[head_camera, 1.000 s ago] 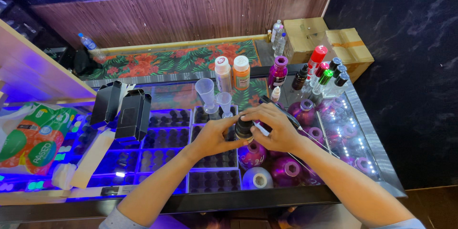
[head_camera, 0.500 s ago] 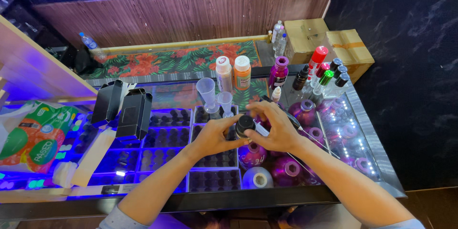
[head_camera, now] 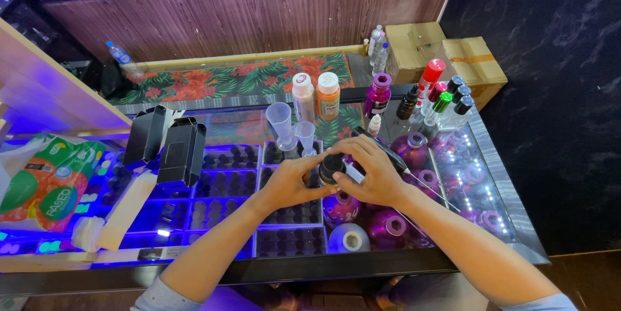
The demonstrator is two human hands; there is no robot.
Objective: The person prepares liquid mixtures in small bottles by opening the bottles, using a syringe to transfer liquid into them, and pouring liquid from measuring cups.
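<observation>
A: What do the hands have between them?

B: Both close on one small dark round-capped bottle (head_camera: 331, 168), just above the middle of the glass-topped display counter (head_camera: 498, 175). The left hand (head_camera: 291, 181) comes in from seven o'clock and wraps its fingers around the bottle's left side. The right hand (head_camera: 372, 172) comes in from five o'clock and pinches the bottle's top and right side, with a thin black pen-like tool (head_camera: 388, 155) lying across its back.

A: So neither hand is spread wide?

B: No, both are curled tight on the bottle, thumbs nearly touching.

A: What sits around it?

B: At twelve o'clock from the bottle stand two clear plastic measuring cups (head_camera: 292, 128), and beyond them two orange bottles with white caps (head_camera: 317, 94). At one o'clock is a magenta bottle with a purple cap (head_camera: 377, 94), then a cluster of small dark dropper bottles with red, green and black caps (head_camera: 443, 94). At six o'clock, under the glass, lie round purple bottles (head_camera: 388, 227) and trays of small dark vials (head_camera: 223, 181). At nine o'clock stand two open black cardboard boxes (head_camera: 169, 146). Far out at nine o'clock lies a green and orange tissue pack (head_camera: 45, 185).

A: And at the back?

B: A floral-print cloth (head_camera: 226, 81) at eleven o'clock, and brown cardboard cartons (head_camera: 453, 55) at one o'clock.
</observation>
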